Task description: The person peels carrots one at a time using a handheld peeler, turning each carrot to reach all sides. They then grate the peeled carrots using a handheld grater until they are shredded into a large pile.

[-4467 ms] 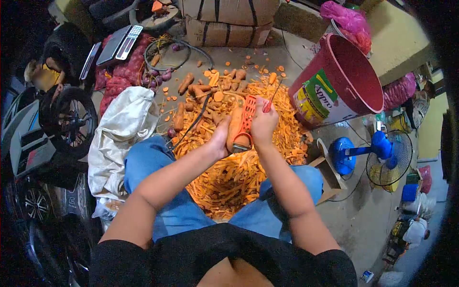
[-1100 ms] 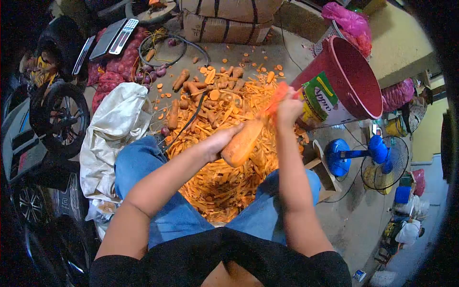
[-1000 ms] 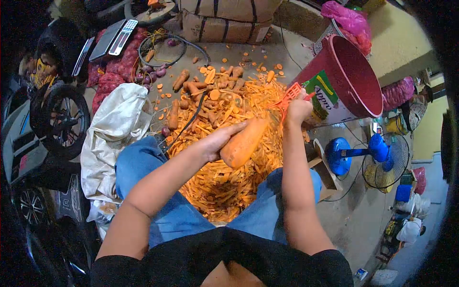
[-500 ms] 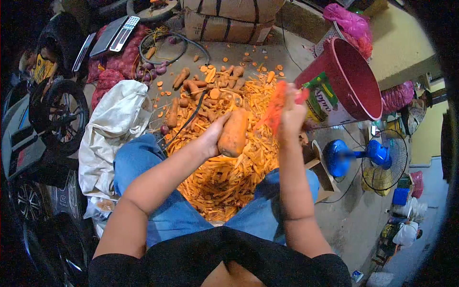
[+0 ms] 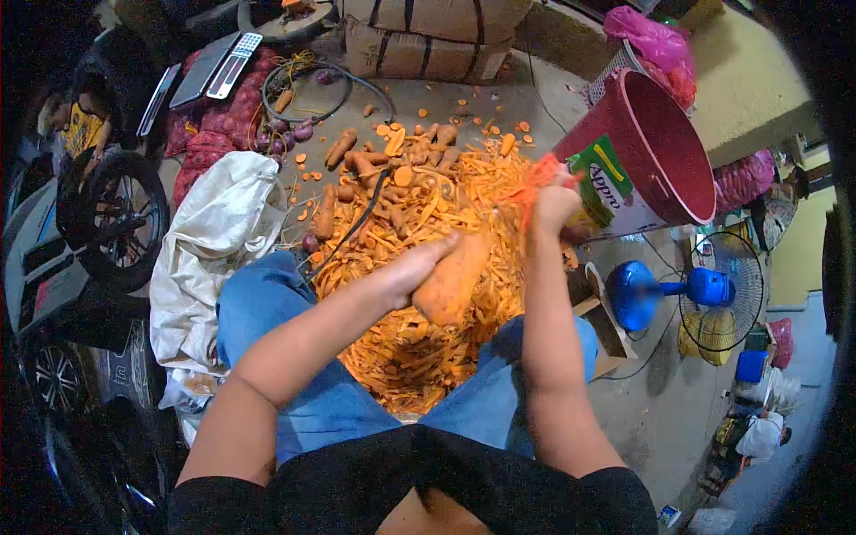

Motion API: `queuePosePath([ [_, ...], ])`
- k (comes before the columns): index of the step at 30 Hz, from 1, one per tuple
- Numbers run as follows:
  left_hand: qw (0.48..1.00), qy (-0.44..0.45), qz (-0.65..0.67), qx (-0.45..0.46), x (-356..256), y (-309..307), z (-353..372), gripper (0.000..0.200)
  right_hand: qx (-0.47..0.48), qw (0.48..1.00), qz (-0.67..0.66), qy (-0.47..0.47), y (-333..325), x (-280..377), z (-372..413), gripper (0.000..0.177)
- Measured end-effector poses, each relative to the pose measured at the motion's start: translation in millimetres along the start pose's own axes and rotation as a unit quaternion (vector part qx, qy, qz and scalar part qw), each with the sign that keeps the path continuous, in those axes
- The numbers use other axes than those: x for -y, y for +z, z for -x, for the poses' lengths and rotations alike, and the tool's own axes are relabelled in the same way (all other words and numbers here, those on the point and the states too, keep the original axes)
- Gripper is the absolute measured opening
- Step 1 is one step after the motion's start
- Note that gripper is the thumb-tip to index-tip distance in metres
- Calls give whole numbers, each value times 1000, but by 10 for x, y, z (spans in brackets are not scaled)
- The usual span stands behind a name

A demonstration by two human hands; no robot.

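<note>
My left hand [image 5: 417, 269] is wrapped round a large, thick carrot [image 5: 453, 283], held slanting above a heap of orange shreds [image 5: 392, 343] between my knees. To its right, my right hand [image 5: 555, 207] is closed on a red-orange tool [image 5: 537, 178], which is smeared by motion; its exact shape cannot be made out. Whole carrots [image 5: 341, 148] and cut pieces lie at the far side of the heap. The right hand is beside a tilted red bucket [image 5: 664, 134], and whether they touch is unclear.
Red net sacks [image 5: 236, 111] of onions and a white sack [image 5: 218, 232] lie on the left, near a motorcycle wheel [image 5: 123, 220]. Tied cartons [image 5: 428, 52] stand behind. A fan [image 5: 718, 294] is at the right. People [image 5: 760, 439] appear at the far right.
The carrot has moved slightly down and right with my left hand and tilts more. My right hand has shifted a little right, with the red-orange tool at a different angle.
</note>
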State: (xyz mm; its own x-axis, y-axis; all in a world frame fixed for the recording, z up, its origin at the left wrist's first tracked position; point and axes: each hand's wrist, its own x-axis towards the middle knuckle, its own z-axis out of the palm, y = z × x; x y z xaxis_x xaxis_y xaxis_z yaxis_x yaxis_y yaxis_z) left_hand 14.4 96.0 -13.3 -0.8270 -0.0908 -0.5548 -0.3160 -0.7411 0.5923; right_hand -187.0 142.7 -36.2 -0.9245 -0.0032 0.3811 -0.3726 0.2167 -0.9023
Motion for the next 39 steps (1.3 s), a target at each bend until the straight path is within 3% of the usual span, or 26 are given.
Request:
queuePosePath([
  [2, 1000, 1, 3, -25, -26, -39, -1, 41, 34, 991, -4, 132, -189, 336, -11, 26],
  [3, 999, -21, 38, -20, -103, -39, 33, 41, 35, 991, -2, 132, -191, 364, 70, 26],
  [5, 997, -8, 68, -38, -145, -65, 13, 40, 92, 969, -230, -9, -90, 486, 365, 17],
  [7, 986, 54, 153, -26, -112, -59, -26, 39, 209, 965, -156, 27, -182, 755, 761, 18],
  [8, 987, 53, 152, -26, -68, -93, -76, 39, 208, 965, -156, 28, -175, 795, 832, 18],
  [10, 994, 86, 60, -13, 40, -165, -170, 38, 255, 965, 53, -23, -179, 828, 915, 20],
  [11, 998, 58, 26, -4, 61, -220, -195, 38, 225, 974, -1, 9, -127, 821, 860, 22],
  [14, 999, -8, -42, 8, 14, -58, -2, 39, 49, 996, 62, -48, 42, 201, 211, 24],
  [15, 995, 32, -85, 31, 47, -35, 18, 39, -6, 993, 101, -56, 54, -42, -1, 24],
  [16, 995, 32, -87, 30, 23, -14, 29, 39, -7, 994, 99, -55, 5, 1, -49, 24],
  [18, 1000, -3, -6, -13, -19, 21, 65, 40, -8, 998, 5, 68, -94, 97, -83, 24],
  [20, 1000, -2, 20, -5, -46, -102, -33, 39, 47, 989, -134, 40, -40, 192, 132, 24],
  [22, 995, -6, 103, -1, -89, -151, -89, 38, 87, 980, -145, -109, -43, 553, 562, 23],
  [24, 994, 26, 108, -24, -57, -160, -202, 35, 205, 975, -27, -80, -191, 793, 923, 24],
  [27, 995, 92, -2, -41, -1, -99, -222, 31, 276, 957, 83, -42, -191, 880, 905, 22],
  [29, 993, 102, -54, -20, -11, -136, -200, 30, 189, 978, 54, -70, -75, 626, 742, 23],
  [30, 988, 112, -107, 3, -20, -143, -195, 30, 130, 991, 21, -37, -2, 479, 548, 24],
  [31, 997, 40, -68, -18, -64, -24, -64, 31, 69, 998, -13, -3, 30, 354, 336, 24],
  [33, 996, 70, -58, -7, -17, 61, 10, 33, 18, 1000, -8, -23, -53, 235, 46, 24],
  [34, 994, 99, -46, 4, -24, 80, 36, 35, 16, 1000, -9, -22, -73, 191, 16, 24],
  [35, 1000, 15, 4, 1, -64, 79, 75, 37, 37, 999, -12, 23, -99, 149, 4, 23],
  [36, 1000, 14, 5, 2, -86, 36, 60, 37, 59, 996, -14, 68, -135, 134, 12, 22],
  [37, 999, 5, 52, 3, -111, -28, 15, 37, 81, 990, -114, 15, -137, 315, 162, 22],
  [39, 992, 6, 124, 19, -85, -184, -117, 37, 137, 980, -142, -41, -182, 697, 546, 23],
])
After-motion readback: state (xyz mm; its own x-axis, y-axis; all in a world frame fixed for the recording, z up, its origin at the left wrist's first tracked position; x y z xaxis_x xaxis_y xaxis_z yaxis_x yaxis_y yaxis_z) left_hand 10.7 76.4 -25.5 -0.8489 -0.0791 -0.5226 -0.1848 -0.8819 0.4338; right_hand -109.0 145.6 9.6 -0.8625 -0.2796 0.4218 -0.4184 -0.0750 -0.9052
